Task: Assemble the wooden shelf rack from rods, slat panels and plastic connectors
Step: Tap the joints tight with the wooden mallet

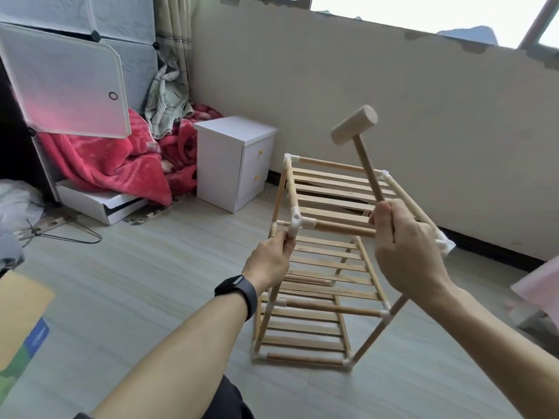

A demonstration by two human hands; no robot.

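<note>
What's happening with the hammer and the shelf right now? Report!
Right hand gripping wooden mallet, raised. Left hand steadying rack at front corner connector. Nothing blocking.

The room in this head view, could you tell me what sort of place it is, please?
Most likely a bedroom or spare room at home: a white nightstand, a red blanket heaped by a plastic wardrobe, and curtains.

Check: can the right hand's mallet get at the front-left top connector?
Probably yes. The right hand holds the wooden mallet raised above the connector; nothing lies between, though the left hand grips just below.
</note>
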